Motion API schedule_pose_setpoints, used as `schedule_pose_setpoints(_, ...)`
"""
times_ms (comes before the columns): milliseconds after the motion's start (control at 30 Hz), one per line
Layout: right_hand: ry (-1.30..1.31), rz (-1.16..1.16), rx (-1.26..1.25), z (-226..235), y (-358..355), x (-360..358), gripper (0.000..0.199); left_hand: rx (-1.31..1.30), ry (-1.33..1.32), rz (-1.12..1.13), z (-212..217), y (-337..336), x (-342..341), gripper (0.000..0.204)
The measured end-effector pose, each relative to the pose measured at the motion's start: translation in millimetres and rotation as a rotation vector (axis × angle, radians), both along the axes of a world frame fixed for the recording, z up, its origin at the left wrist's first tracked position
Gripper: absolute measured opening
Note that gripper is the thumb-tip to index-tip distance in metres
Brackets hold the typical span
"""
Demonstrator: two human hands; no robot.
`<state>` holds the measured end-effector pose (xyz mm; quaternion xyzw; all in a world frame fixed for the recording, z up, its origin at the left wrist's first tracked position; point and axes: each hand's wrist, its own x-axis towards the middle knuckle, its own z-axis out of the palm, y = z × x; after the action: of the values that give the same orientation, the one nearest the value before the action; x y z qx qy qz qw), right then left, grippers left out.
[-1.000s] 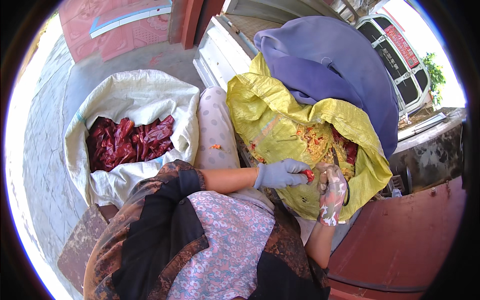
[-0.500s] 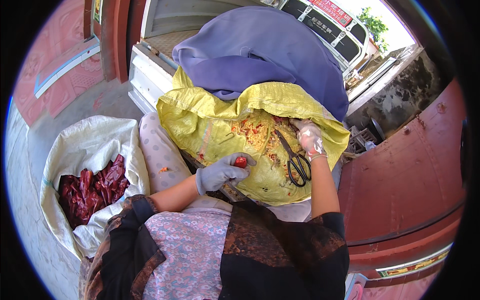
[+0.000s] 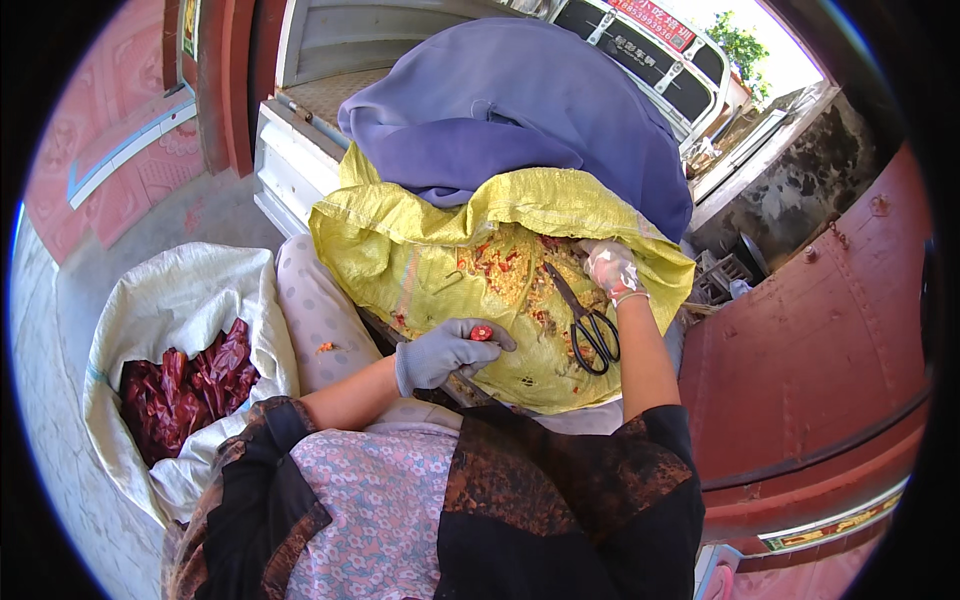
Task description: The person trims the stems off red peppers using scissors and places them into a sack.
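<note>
My left hand (image 3: 447, 353), in a grey glove, is closed around a dried red chili (image 3: 482, 332), whose cut-looking end shows above the fingers. It hovers over the near edge of a yellow woven sack (image 3: 400, 235) spread across my lap. My right hand (image 3: 611, 268), in a thin whitish glove, reaches in under the sack's raised fold at the right; its fingertips are hidden there. Beside it, black-handled scissors (image 3: 593, 340) lie on the sack, blades pointing away from me. Yellow chili seeds (image 3: 515, 268) mixed with red scraps are heaped next to the blades.
On my left stands a white woven sack (image 3: 190, 275) holding dark red dried chilies (image 3: 187, 390). A large purple-blue cloth bundle (image 3: 520, 95) rises behind the yellow sack, against a white truck bed (image 3: 292, 155). A dark red metal panel (image 3: 810, 340) borders the right side.
The chili in my left hand has turned so its end faces up. My right hand stays by the sack's fold, and the view has shifted slightly.
</note>
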<state>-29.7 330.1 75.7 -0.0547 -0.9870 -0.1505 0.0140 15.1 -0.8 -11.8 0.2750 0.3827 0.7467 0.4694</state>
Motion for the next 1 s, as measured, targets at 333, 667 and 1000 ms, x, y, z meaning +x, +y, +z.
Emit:
schedule_pose_setpoints(333, -0.053, 0.004, 0.103, -8, 7, 0, 0.044, -0.024, 0.095, 0.063, -6, 7, -4, 0.02)
schedule_pose_setpoints(667, 0.366, 0.042, -0.479, 2, -10, 31, 0.023, -0.04, 0.249, 0.142, -14, 11, -5, 0.023)
schedule_pose_setpoints(1000, 0.671, -0.122, -1.349, 21, -50, 62, 0.016, -0.097, 0.426, 0.26, 6, 13, -11, 0.039)
